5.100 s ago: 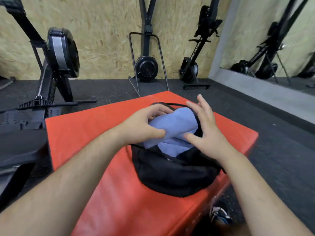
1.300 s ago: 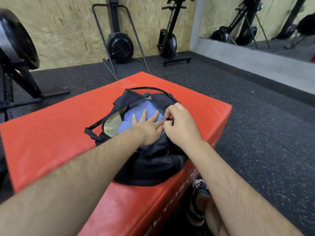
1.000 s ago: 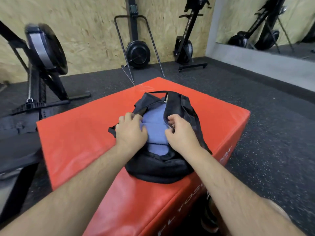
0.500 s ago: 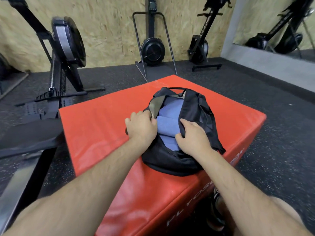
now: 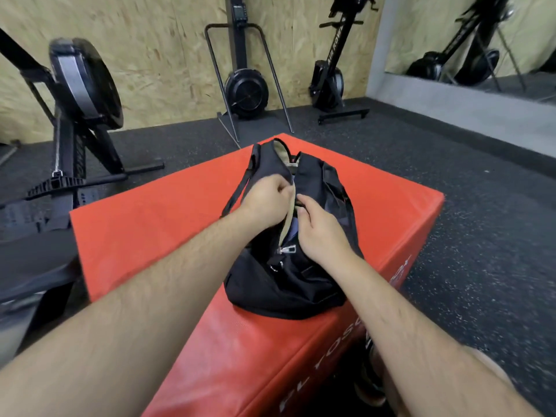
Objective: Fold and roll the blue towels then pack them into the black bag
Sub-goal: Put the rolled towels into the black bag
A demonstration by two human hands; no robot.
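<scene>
Both hands grip the black bag point(image 5: 285, 284) at its mouth.
Left hand point(image 5: 266, 197) and right hand point(image 5: 319, 233) each clench one lip; the bag sits near the lower edge of the red box point(image 5: 150, 224), bare top at frame left.

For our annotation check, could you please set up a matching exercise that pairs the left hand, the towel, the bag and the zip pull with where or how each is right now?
Things:
1. left hand
2. towel
3. bag
4. zip pull

States:
A. lies on the red box
B. only a blue sliver shows in the opening
C. grips the bag's left edge
D. silver, at the opening's near end

Pairs: 1-C, 2-B, 3-A, 4-D
</scene>
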